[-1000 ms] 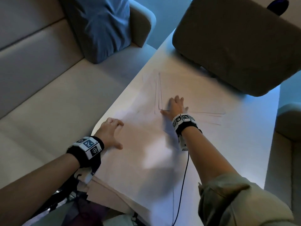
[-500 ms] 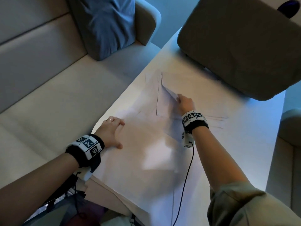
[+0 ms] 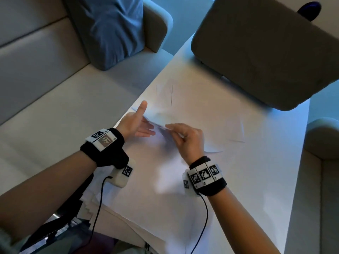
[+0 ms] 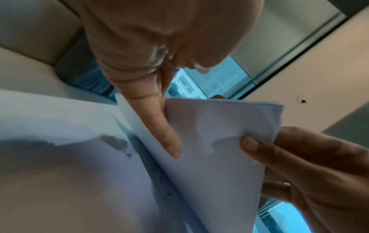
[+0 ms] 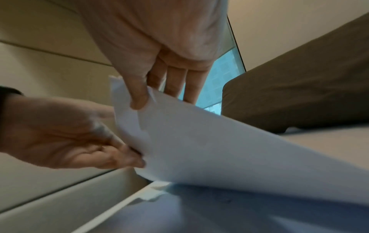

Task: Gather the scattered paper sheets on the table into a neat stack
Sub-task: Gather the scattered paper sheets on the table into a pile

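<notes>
A lifted sheet point(image 4: 209, 141) is pinched by the right grip point(image 3: 185, 138); the left grip point(image 3: 136, 123) is spread beneath. It could be creased or dropped if released before support.

A pale desk point(image 3: 238, 171) runs between a cream sofa point(image 3: 45, 88), which carries a blue cushion point(image 3: 113, 30), and a brown padded chair back point(image 3: 266, 48). Cool blue daylight falls from a window point(image 4: 215, 82) beyond.
</notes>
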Demonstrator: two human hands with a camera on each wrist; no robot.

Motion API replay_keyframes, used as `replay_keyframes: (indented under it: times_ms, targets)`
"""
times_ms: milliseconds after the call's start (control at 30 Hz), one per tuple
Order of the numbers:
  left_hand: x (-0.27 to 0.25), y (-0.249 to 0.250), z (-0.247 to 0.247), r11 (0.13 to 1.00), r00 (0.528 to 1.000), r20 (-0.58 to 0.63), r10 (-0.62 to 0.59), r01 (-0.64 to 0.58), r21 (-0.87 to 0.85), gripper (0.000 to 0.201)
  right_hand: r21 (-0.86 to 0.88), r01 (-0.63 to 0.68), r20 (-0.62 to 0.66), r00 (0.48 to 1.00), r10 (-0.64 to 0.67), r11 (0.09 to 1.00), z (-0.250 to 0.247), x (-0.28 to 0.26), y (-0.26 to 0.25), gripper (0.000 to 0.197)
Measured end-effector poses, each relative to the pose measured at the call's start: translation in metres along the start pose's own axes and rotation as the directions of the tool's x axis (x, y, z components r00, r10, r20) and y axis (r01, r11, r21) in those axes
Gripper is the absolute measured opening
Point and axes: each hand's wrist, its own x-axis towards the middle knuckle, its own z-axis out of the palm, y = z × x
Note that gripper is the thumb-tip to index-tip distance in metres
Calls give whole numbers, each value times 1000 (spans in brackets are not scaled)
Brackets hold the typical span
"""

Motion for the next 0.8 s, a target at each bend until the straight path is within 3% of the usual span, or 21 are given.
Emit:
replay_keyframes:
  times_ms: [67, 167, 267, 367, 433, 500, 533, 567, 633, 667, 700, 733, 800]
  targets:
    - [-2, -3, 2, 1000, 999, 26, -27, 27, 6, 51, 106, -49, 45, 998, 45, 993, 3, -7, -7, 10]
    - [-2, -14, 2, 998, 998, 53, 27, -30, 51, 24, 155, -168, 142, 979, 146, 974, 4, -14, -11, 6]
    - [-3, -22, 0, 991, 993, 39, 109, -112, 78, 21, 187, -331, 235, 929, 285, 925, -2, -20, -15, 6]
    - [2, -25, -7, 963, 982, -40, 182, -170, 211, 17, 224, -480, 316, 859, 403, 848, -19, -18, -11, 14]
    - [4, -26, -15, 956, 980, -54, 191, -173, 237, 19, 122, -493, 273, 851, 448, 862, -34, -18, 4, 29]
    - [4, -27, -24, 953, 978, -42, 203, -188, 238, 17, -102, -497, 136, 851, 507, 862, -52, -18, 29, 47]
    - [1, -27, -27, 949, 976, -30, 217, -204, 242, 19, -183, -559, 64, 814, 577, 809, -61, -20, 43, 58]
    - [-2, -27, -30, 944, 973, -12, 231, -221, 244, 20, -209, -656, 9, 740, 673, 725, -69, -21, 54, 68]
    - [-11, -28, -33, 940, 969, 35, 244, -246, 235, 21, -108, -836, 0, 541, 841, 538, -81, -29, 73, 76]
    - [-14, -30, -35, 941, 968, 60, 242, -249, 229, 20, -8, -881, 37, 472, 881, 473, -85, -34, 81, 72]
    - [-18, -32, -36, 942, 969, 82, 233, -246, 230, 21, 93, -897, 74, 439, 896, 432, -88, -39, 86, 61]
    - [-21, -34, -37, 939, 967, 110, 231, -251, 233, 22, 177, -892, 99, 437, 894, 416, -91, -45, 89, 46]
    - [-23, -39, -39, 930, 961, 139, 237, -266, 253, 24, 267, -863, 101, 467, 878, 429, -97, -51, 88, 18]
